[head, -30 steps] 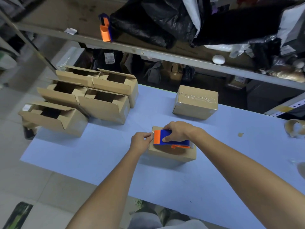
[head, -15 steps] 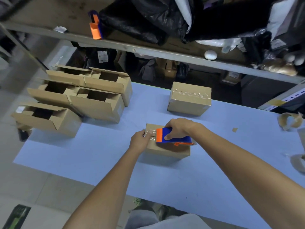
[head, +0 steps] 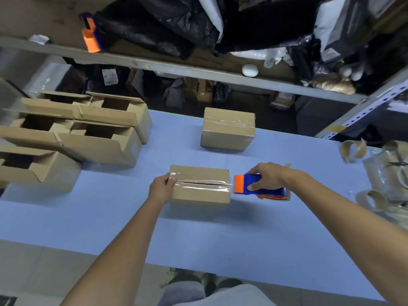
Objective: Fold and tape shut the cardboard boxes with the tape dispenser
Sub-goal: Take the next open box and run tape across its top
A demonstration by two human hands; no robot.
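Note:
A small closed cardboard box lies mid-table with a strip of clear tape running along its top seam. My left hand grips the box's left end, thumb pressing the tape's start. My right hand holds the blue and orange tape dispenser just past the box's right edge, tape still stretched to it. A taped box sits behind. Several open boxes stand at the left.
The blue table has empty tape cores and plastic clutter at its right edge. A metal shelf with black bags and a second dispenser overhangs the far side.
My right hand has pulled the dispenser rightward across the box top and off its right edge, laying tape along the seam. My left hand stayed on the left end.

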